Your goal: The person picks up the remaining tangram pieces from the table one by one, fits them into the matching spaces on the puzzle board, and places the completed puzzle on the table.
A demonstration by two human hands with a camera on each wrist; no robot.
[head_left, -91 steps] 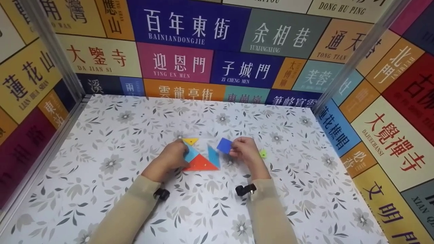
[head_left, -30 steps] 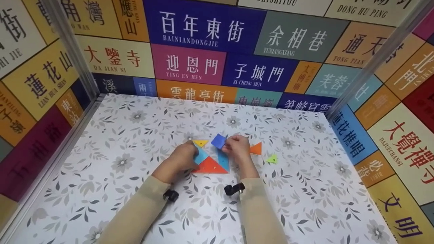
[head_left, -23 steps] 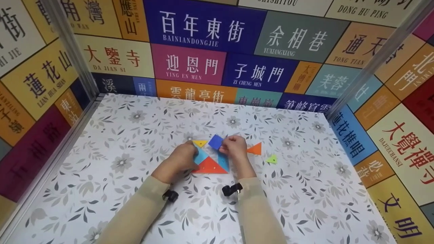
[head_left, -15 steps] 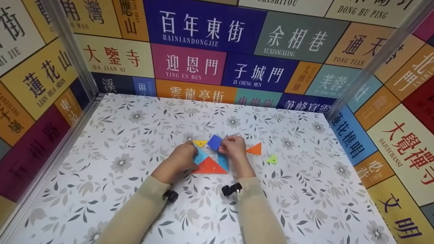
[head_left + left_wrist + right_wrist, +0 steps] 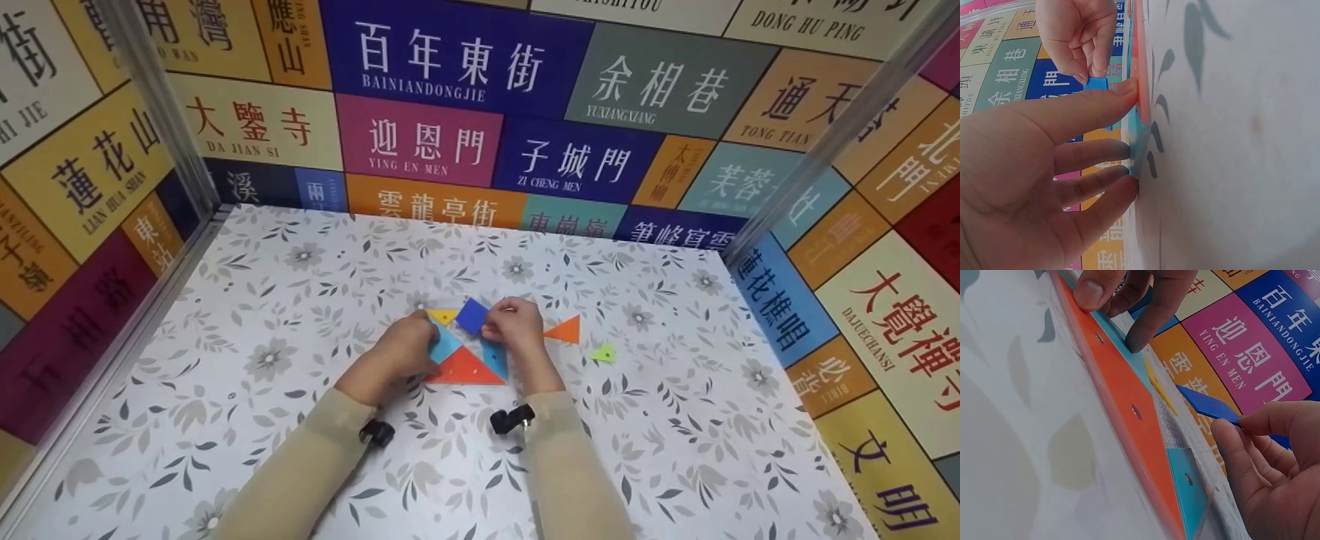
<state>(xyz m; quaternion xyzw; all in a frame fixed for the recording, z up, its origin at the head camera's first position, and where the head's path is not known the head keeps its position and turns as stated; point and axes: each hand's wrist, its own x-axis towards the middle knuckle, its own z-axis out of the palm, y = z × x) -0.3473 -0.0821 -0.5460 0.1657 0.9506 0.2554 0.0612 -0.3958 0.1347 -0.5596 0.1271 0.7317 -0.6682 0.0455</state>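
My right hand [image 5: 517, 326] pinches a dark blue square tangram piece [image 5: 471, 316] between thumb and fingertips. The right wrist view shows that square [image 5: 1207, 404] tilted above the table, behind a gap among the laid pieces. My left hand [image 5: 394, 349] rests at the left end of these pieces, thumb and fingertips [image 5: 1135, 340] touching a red-orange triangle [image 5: 463, 369] and a light blue piece [image 5: 448, 343]. Behind lies a yellow triangle [image 5: 444, 316], partly beside the held square. A blue piece [image 5: 494, 361] stands at the right side of the red-orange triangle, partly covered by my right hand.
To the right of my right hand lie an orange triangle [image 5: 566, 330] and a small green triangle [image 5: 604, 353]. A white leaf-patterned cloth [image 5: 337, 487] covers the table. Panels with printed signs [image 5: 420, 142] stand at the back and both sides.
My right hand has carried the blue square leftward, over toward the yellow triangle, uncovering the orange triangle. In the last half second it has barely moved. My left hand stays on the pieces.
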